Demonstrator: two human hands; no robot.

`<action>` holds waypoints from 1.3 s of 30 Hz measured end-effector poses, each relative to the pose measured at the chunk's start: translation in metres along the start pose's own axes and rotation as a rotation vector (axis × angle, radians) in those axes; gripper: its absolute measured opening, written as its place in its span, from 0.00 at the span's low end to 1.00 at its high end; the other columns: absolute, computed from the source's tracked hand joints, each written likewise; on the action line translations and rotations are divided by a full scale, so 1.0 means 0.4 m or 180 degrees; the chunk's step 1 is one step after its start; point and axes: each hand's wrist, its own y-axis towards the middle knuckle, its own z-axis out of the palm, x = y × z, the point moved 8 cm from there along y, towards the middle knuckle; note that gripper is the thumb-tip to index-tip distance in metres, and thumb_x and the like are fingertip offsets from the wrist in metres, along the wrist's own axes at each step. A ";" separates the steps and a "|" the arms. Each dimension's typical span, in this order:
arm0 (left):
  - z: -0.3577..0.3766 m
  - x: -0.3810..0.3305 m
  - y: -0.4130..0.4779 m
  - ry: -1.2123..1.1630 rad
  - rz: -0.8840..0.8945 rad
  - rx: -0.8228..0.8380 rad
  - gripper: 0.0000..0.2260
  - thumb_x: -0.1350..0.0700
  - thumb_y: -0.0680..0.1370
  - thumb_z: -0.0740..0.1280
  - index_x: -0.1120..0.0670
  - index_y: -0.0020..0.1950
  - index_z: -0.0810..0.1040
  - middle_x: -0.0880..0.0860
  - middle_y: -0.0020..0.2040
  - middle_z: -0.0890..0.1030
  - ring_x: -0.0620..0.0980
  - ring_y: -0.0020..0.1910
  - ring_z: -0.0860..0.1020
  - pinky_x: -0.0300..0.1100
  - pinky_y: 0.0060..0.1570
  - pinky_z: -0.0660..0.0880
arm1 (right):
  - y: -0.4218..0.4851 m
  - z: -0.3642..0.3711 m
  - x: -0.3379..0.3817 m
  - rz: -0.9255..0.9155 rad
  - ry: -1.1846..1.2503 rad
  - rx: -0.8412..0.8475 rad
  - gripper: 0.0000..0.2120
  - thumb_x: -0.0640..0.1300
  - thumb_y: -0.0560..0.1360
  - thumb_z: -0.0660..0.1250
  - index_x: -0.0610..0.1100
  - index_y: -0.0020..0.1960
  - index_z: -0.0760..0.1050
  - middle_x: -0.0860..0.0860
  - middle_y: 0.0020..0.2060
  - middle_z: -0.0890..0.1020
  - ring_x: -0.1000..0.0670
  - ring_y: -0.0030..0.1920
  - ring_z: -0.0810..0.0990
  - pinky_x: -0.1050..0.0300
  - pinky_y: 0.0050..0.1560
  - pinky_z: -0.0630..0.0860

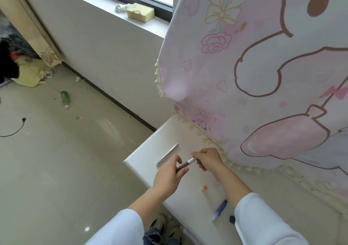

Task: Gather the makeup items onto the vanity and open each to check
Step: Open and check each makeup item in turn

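White vanity [160, 139], left hand [168, 178] and right hand [209, 160] both gripping brown pen [185, 164]; silver tube [167, 153] beside

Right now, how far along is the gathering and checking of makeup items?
Gathered: a silver tube, a blue pen and a small black item lie on the vanity. In hand: the left hand holds a brown liner by the barrel while the right hand pinches its silver cap, apparently on. Left: opening the others; whether more remain elsewhere is unseen.

yellow sponge [140, 12], green bottle [65, 98], pink curtain [263, 65]
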 end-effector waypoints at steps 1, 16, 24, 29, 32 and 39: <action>0.000 0.000 -0.001 -0.0020 -0.0004 0.0017 0.09 0.44 0.77 0.63 0.48 0.48 0.67 0.47 0.32 0.75 0.49 0.32 0.73 0.45 0.36 0.70 | -0.004 0.000 0.000 -0.0019 0.0022 0.0019 0.08 0.42 0.73 0.69 0.39 0.38 0.75 0.47 0.26 0.76 0.51 0.24 0.71 0.61 0.25 0.67; -0.022 0.005 -0.025 0.0051 -0.0083 0.0129 0.09 0.46 0.80 0.59 0.50 0.48 0.73 0.50 0.43 0.81 0.52 0.43 0.79 0.52 0.47 0.76 | -0.029 0.022 0.024 -0.0409 -0.0017 0.0448 0.04 0.33 0.74 0.66 0.41 0.44 0.76 0.46 0.37 0.79 0.50 0.35 0.78 0.61 0.36 0.76; -0.025 -0.008 -0.031 0.0103 0.0015 0.0060 0.08 0.47 0.80 0.59 0.48 0.44 0.71 0.45 0.36 0.74 0.48 0.36 0.70 0.43 0.37 0.67 | -0.037 0.006 0.030 -0.0514 -0.0648 0.0050 0.13 0.46 0.74 0.69 0.41 0.34 0.73 0.48 0.25 0.78 0.54 0.21 0.73 0.64 0.25 0.69; -0.026 -0.014 -0.033 0.0141 0.0032 0.0025 0.08 0.48 0.80 0.59 0.49 0.44 0.71 0.45 0.38 0.72 0.48 0.38 0.70 0.43 0.38 0.67 | -0.041 0.013 0.034 -0.0470 0.0016 0.0399 0.05 0.32 0.72 0.67 0.40 0.43 0.77 0.45 0.37 0.79 0.49 0.35 0.79 0.59 0.38 0.77; -0.026 -0.014 -0.035 0.0173 0.0045 0.0018 0.08 0.48 0.80 0.58 0.50 0.45 0.72 0.46 0.42 0.75 0.48 0.40 0.71 0.44 0.40 0.69 | -0.045 0.015 0.024 -0.0382 -0.0208 0.0439 0.06 0.43 0.73 0.70 0.40 0.42 0.77 0.45 0.36 0.82 0.50 0.32 0.80 0.58 0.33 0.76; -0.030 -0.028 -0.035 0.0237 0.0114 0.0004 0.09 0.48 0.80 0.58 0.50 0.45 0.71 0.46 0.41 0.73 0.48 0.41 0.71 0.45 0.42 0.69 | -0.039 0.000 0.033 -0.0478 -0.0176 0.0387 0.03 0.35 0.72 0.70 0.39 0.41 0.77 0.45 0.33 0.80 0.51 0.30 0.78 0.60 0.33 0.74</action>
